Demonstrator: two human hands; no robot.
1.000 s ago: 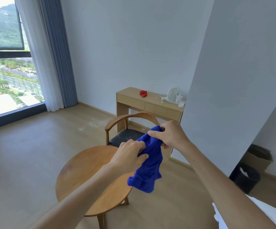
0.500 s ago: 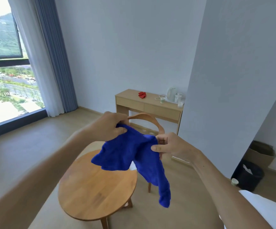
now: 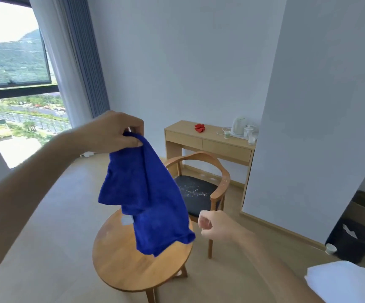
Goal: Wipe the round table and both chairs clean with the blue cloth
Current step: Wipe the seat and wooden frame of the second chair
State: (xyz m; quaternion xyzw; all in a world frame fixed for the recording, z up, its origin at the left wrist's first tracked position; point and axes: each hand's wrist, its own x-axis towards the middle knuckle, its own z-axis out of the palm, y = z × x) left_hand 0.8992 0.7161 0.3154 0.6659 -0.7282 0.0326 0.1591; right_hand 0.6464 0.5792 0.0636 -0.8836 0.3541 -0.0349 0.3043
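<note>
Fingers of the left hand pinch one corner of the blue cloth dangling above the round table's far edge, right hand curled empty beside it, and that one-corner pinch could slip, dropping it floorward.

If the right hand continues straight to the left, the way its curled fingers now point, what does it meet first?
Most likely the hanging blue cloth, whose lower edge lies just left of the right hand. Depth is unclear, so the hand might pass in front of it.
</note>
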